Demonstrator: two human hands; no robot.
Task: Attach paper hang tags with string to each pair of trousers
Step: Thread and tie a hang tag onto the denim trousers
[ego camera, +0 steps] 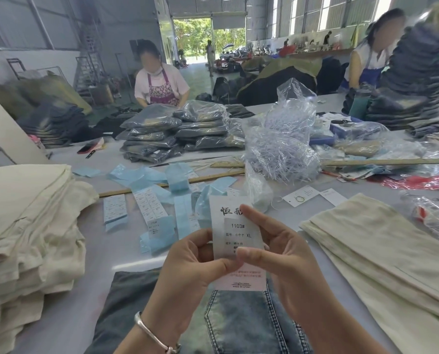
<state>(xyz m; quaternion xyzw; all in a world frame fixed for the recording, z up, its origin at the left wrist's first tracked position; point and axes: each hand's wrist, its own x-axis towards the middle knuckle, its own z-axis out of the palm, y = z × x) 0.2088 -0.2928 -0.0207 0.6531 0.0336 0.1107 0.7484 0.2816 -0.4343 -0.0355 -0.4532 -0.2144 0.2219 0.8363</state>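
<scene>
Head view, hang tag point(235, 233) pinched btwn both hands

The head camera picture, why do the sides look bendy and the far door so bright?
Head view: the wide lens bends the edges, so the pile of jeans at right smears; daylight floods the open doorway; the hang tag in both hands stays sharp.

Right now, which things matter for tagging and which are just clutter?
In the job:
hang tag, held by left hand and right hand
jeans under the hands
sticker strips
bag of strings
beige trousers

Lying about:
bagged trousers
rulers
bottle
phone
</scene>
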